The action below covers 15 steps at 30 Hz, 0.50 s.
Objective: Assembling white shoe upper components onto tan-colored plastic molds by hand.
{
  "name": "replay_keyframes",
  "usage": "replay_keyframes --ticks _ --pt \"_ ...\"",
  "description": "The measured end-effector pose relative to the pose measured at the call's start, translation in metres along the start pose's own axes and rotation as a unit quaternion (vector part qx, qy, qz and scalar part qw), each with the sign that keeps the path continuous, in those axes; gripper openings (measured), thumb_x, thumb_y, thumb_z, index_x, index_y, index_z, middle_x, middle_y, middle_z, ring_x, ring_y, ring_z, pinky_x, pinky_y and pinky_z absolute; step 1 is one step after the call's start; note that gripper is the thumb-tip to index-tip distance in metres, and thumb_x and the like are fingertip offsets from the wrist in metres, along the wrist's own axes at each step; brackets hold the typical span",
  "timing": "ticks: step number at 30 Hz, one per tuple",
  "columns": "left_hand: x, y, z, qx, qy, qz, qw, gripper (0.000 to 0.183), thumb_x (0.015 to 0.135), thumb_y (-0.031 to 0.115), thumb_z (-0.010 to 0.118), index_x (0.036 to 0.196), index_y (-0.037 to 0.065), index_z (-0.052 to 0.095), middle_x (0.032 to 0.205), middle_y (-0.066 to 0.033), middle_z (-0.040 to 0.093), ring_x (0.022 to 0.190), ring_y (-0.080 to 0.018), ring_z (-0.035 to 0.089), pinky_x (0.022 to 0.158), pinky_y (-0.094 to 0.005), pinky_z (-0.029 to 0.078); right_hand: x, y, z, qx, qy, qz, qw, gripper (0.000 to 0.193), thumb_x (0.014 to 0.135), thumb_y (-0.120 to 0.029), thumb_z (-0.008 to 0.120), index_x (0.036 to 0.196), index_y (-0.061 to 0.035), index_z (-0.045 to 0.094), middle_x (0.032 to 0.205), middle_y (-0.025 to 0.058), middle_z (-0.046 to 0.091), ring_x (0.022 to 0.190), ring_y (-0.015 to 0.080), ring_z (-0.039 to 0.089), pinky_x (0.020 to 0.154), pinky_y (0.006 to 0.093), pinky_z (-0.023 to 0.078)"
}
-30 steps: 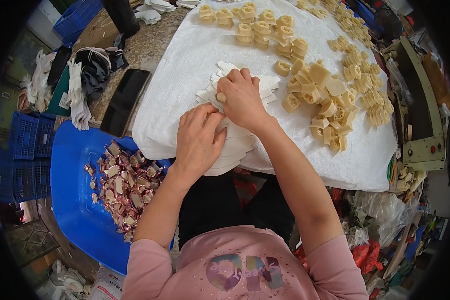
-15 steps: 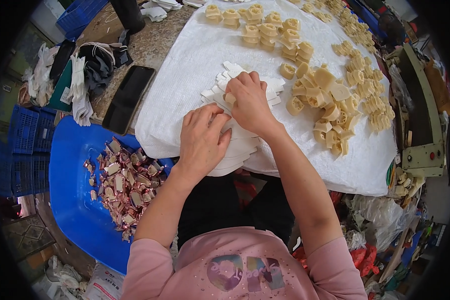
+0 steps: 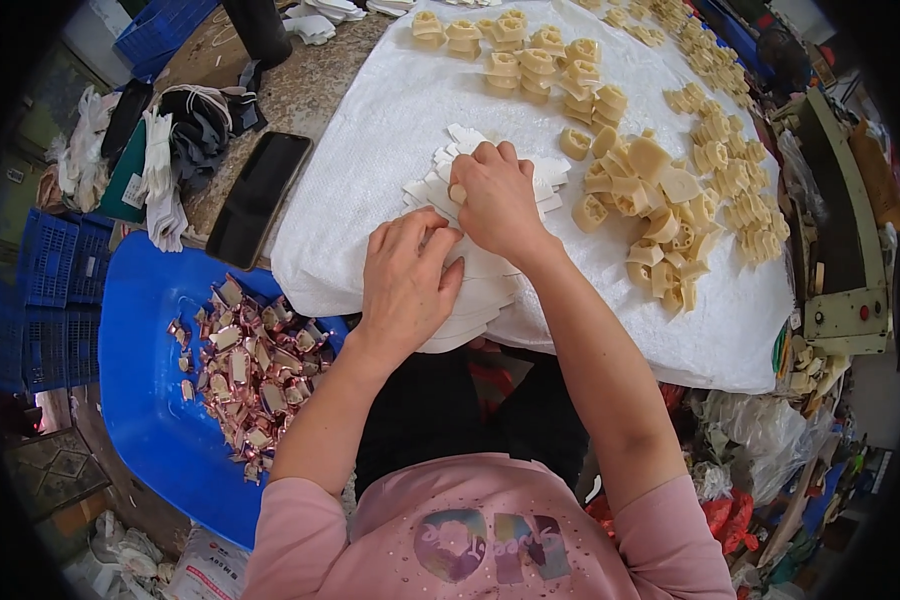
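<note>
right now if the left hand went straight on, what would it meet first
Most likely the fanned white pieces just ahead of the left hand, though its height over them is unclear.

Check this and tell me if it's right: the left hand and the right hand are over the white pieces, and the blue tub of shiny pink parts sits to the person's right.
The side is wrong: in the head view, the blue tub of shiny pink parts sits to the person's left. The left hand and the right hand are over the white pieces, as stated.

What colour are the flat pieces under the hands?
White. The flat pieces show best in the head view.
</note>
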State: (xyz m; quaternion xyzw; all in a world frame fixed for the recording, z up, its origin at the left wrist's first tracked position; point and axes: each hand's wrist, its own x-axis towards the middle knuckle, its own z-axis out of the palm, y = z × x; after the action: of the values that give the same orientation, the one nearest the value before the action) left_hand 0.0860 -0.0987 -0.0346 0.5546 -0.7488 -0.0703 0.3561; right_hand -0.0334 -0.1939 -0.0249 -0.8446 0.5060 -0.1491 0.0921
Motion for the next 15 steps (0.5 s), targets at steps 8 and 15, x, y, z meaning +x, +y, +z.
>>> replay_keyframes --ticks 8,15 --pt "-0.0013 -0.0015 0.0005 -0.005 0.006 0.005 1.0 0.031 0.067 0.005 0.068 0.097 0.005 0.06 0.105 -0.0098 0.054 0.099 -0.0273 0.053 0.088 -0.0385 0.038 0.0003 0.0025 -0.0008 -0.005 0.029 -0.06 0.998 0.021 0.065 -0.001 0.062 0.084 -0.0097 0.063 0.093 0.0069 0.057 0.094 0.0276 0.049 0.077 0.0412 0.035" --pt "0.0023 0.0014 0.0007 -0.004 0.014 0.016 1.0 0.031 0.067 0.005 0.068 0.097 0.006 0.06 0.103 -0.0083 0.054 0.096 -0.0261 0.053 0.088 -0.0376 0.037 -0.0014 0.0042 0.0028 -0.009 0.044 -0.027 0.999 0.022 0.065 0.0 0.061 0.086 -0.0087 0.061 0.093 0.0089 0.057 0.093 0.0291 0.049 0.074 0.0434 0.035"
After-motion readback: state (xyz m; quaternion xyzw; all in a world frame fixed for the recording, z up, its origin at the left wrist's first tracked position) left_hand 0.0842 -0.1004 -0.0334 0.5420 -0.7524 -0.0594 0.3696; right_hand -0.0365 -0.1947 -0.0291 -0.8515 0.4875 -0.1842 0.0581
